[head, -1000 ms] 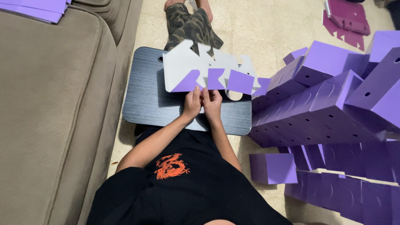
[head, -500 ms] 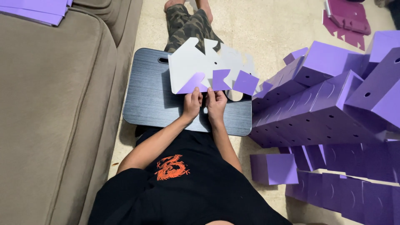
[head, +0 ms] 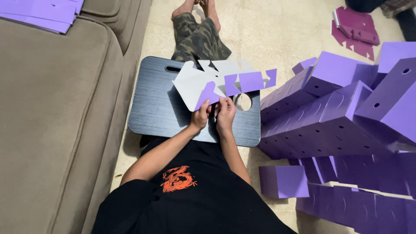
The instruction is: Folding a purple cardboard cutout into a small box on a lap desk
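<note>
1. Head view: a person sits on the floor with a dark lap tray [head: 156,108] across the legs, and both hands meet over the near edge of the tray, towards its right half.
2. The left hand [head: 200,118] pinches the lower edge of a flat cardboard box blank [head: 195,84], fingers curled over a purple flap.
3. The right hand [head: 225,113] grips the same blank just beside the left, thumb and fingers closed on its lower edge (the two hands are almost touching).
4. The blank is held tilted up above the middle and far-right part of the tray, grey-white on the side that faces the camera, with purple flaps folded over along its right side and reaching just past the tray's far-right corner.
5. A round hole in the tray shows near its right edge, just beyond the right hand.
6. Beyond the tray's right edge, on the floor, lies a heap of folded purple boxes [head: 338,112], stacked at slants.
7. A tan sofa [head: 52,121] runs along the tray's left edge, with flat purple sheets [head: 39,11] on its far cushion.
8. Darker magenta blanks [head: 355,30] lie on the floor, well apart from the tray's far-right corner.
</note>
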